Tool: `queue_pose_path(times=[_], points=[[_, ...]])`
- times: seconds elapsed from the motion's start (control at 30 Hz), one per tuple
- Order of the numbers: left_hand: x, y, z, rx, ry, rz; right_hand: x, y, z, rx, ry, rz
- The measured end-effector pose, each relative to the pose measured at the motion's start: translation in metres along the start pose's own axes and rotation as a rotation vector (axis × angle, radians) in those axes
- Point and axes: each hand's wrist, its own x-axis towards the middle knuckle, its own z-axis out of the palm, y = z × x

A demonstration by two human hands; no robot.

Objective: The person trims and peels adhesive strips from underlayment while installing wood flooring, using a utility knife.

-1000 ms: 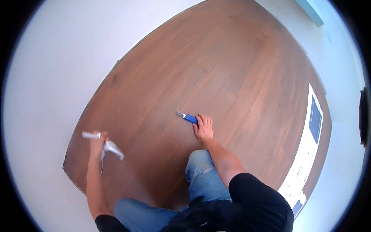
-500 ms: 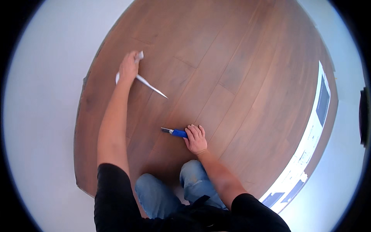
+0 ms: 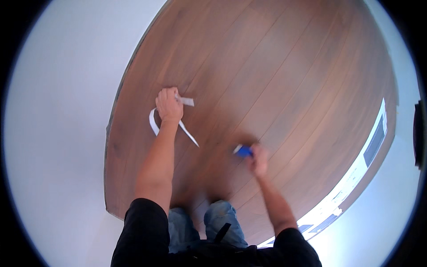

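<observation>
The left hand (image 3: 169,104) grips white strips (image 3: 187,101) over the brown floor (image 3: 275,89) while the blurred right hand (image 3: 259,160) clasps a blue-handled tool (image 3: 244,151)

And the right hand (image 3: 259,161) is a smear right now, its fingers melting into the blurred blue-handled tool (image 3: 243,151), whose pale tip is too soft to make out! Across on the other side, the left hand (image 3: 169,104) covers the middle of the white strip (image 3: 152,122), so whether it's one piece or several can't be told, and the fingertips are tucked out of sight. The black shirt (image 3: 147,227) runs off the lower edge, the wooden floor (image 3: 267,80) off the top, and the marks on the white sheet (image 3: 351,180) are too small to read.
</observation>
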Motion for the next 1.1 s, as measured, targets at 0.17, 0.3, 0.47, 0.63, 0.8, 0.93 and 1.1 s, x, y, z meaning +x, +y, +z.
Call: queue_pose_path(times=[0.17,0.3,0.47,0.63,0.8,0.93,1.1], points=[[-0.002,-0.001,0.003,-0.018,-0.015,-0.023,0.254,0.181,-0.049,-0.282,0.317,0.253],[-0.005,-0.01,0.011,-0.028,0.021,0.007,0.331,0.215,-0.043,-0.47,0.4,0.357],[-0.013,-0.015,0.016,0.026,0.043,-0.007,0.337,0.203,-0.04,-0.413,0.428,0.401],[0.064,0.032,0.006,-0.064,-0.07,-0.198,0.341,0.201,-0.043,-0.42,0.355,0.463],[0.314,0.153,0.033,-0.219,0.039,0.078,0.338,0.2,-0.044,-0.364,0.313,0.528],[0.479,0.219,0.084,-0.095,0.0,0.244,0.338,0.202,-0.047,-0.295,0.283,0.571],[0.515,0.231,0.113,0.001,-0.056,0.209,0.335,0.203,-0.045,-0.283,0.274,0.59]])
